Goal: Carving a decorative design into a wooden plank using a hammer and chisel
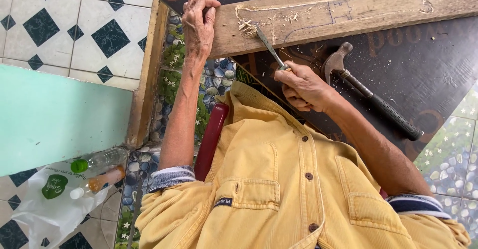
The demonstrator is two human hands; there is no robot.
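While carving, hammer (371,95) beside plank (348,10).

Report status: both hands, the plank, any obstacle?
Left hand grips plank end. Right hand holds chisel on carved groove. Hammer lies beside, untouched.

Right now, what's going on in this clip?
A person in a yellow shirt is carving a wooden plank. The left hand grips the plank's end, while the right hand holds a chisel with its tip in a shallow groove along pencilled lines, wood chips around it. A hammer lies unused on the dark board beside the right hand.
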